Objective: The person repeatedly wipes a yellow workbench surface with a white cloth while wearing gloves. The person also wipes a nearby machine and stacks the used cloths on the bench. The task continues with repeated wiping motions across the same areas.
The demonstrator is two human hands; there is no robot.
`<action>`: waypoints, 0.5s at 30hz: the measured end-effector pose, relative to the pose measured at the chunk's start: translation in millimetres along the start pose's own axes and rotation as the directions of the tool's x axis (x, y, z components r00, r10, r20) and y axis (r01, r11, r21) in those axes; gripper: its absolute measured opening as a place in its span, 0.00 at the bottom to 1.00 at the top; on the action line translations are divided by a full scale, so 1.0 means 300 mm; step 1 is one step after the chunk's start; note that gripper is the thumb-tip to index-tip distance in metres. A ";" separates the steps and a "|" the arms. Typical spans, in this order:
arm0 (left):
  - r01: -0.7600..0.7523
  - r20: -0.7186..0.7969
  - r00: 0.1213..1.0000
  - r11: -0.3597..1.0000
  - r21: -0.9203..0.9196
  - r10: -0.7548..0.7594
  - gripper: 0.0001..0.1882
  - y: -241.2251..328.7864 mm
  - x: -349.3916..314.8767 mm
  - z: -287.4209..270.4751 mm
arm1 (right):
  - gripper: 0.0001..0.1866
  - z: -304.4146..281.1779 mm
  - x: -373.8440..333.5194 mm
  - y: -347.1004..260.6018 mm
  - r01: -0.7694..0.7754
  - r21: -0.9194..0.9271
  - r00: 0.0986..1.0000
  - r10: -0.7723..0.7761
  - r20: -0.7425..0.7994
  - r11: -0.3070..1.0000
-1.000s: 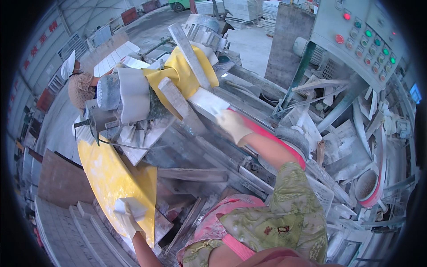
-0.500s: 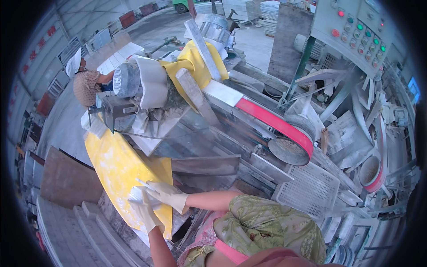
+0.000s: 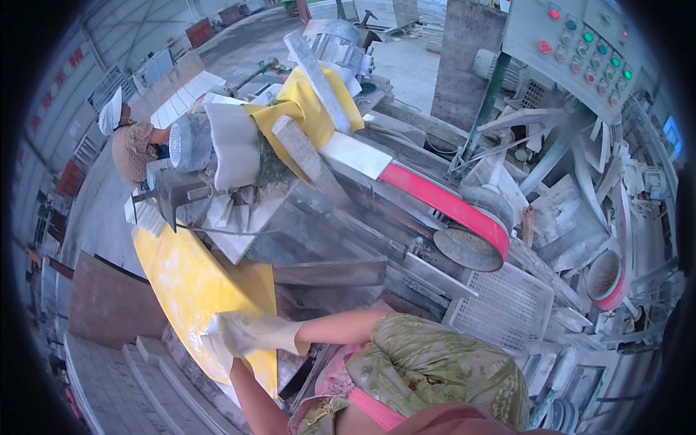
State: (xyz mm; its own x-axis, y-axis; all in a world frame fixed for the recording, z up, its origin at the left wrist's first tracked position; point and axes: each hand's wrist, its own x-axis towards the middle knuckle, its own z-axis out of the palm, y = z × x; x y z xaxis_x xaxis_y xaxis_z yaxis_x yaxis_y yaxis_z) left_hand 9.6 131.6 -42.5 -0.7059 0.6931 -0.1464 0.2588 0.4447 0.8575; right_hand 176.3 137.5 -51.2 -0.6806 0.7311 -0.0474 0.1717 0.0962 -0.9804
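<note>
Both of my hands wear pale cream gloves and are close together over a yellow sheet (image 3: 174, 268) smeared with white. Between them is a small bundle of flat white pieces (image 3: 214, 324), mostly hidden by the gloves. My left hand (image 3: 220, 351) is closed round the near side of the bundle. Pressed over its right side, my right hand (image 3: 250, 330) has its fingers closed and partly out of sight. The yellow sheet drapes over a sloping support beneath the hands.
Right of my hands, a machine carries a red belt (image 3: 442, 196) round a wheel. A white perforated crate (image 3: 500, 308) stands beside it. A control panel (image 3: 580, 58) is at upper right. Another person (image 3: 134, 141) works at far left, beyond a motor (image 3: 192, 141). Stone slabs (image 3: 123, 377) lie at lower left.
My right hand has moved left and down, closing in against my left hand. The white pieces are now more covered by the gloves. The view has shifted slightly.
</note>
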 end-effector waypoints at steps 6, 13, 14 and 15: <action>0.064 -0.070 0.997 0.949 0.310 -0.045 0.56 0.121 -0.161 -0.034 | 0.30 -0.128 -0.083 -0.155 -0.278 0.048 0.955 0.271 0.120 0.959; 0.135 0.102 0.985 0.990 0.045 -0.139 0.58 0.227 -0.282 -0.062 | 0.29 -0.235 -0.085 -0.107 0.209 -0.190 0.978 -0.202 0.056 0.959; 0.110 0.118 0.987 0.994 0.003 -0.110 0.58 0.228 -0.292 -0.064 | 0.30 -0.289 -0.082 -0.067 0.361 -0.282 0.932 -0.355 0.073 0.889; 0.087 0.108 0.990 0.996 -0.004 -0.086 0.56 0.228 -0.302 -0.062 | 0.30 -0.349 -0.085 -0.029 0.469 -0.382 0.881 -0.454 0.136 0.796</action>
State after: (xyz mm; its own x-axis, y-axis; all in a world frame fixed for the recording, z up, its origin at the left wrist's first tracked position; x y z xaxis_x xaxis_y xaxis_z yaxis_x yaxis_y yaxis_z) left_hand 79.1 88.8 38.6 -0.6503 0.7095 -0.2715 0.1938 0.5006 0.8437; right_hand 266.8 188.8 -21.4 -0.7739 0.5088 0.3771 0.0900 0.6778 -0.7298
